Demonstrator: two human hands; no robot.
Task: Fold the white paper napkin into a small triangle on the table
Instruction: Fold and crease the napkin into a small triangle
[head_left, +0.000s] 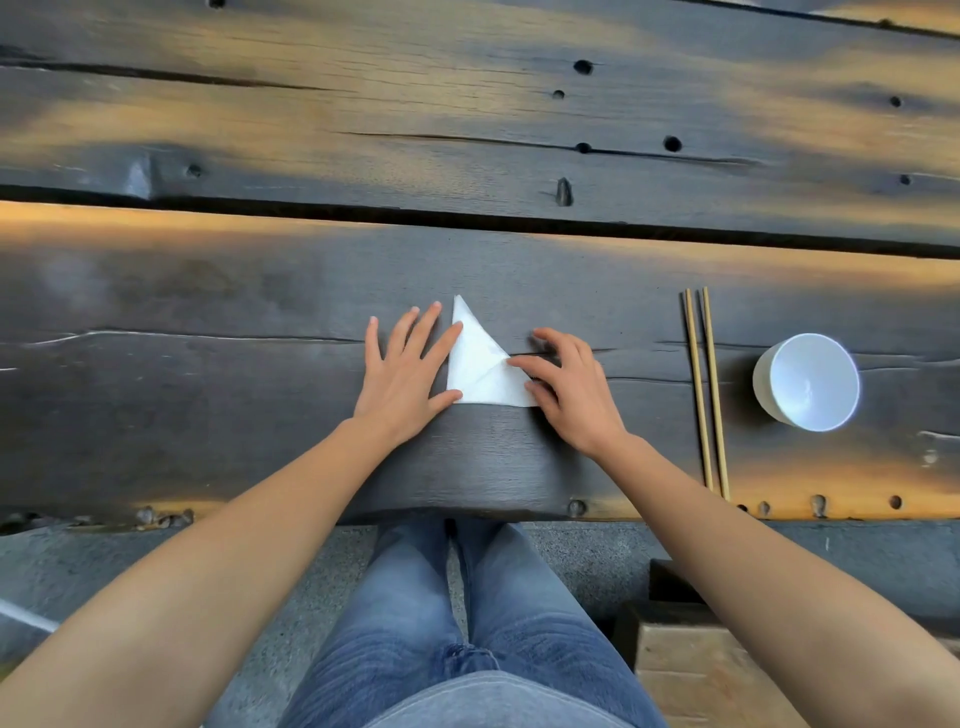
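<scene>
The white paper napkin (480, 364) lies flat on the dark wooden table (260, 415) as a triangle, its point aimed away from me and a diagonal crease across its lower half. My left hand (408, 371) rests flat with fingers spread, its index finger and thumb touching the napkin's left edge. My right hand (569, 387) has its fingers curled and presses down on the napkin's lower right corner, covering that tip.
A pair of wooden chopsticks (706, 389) lies lengthwise to the right of my right hand. Further right stands a white bowl (808, 382). The table's near edge (467, 512) runs just above my knees. A wooden block (701, 670) sits on the floor at lower right.
</scene>
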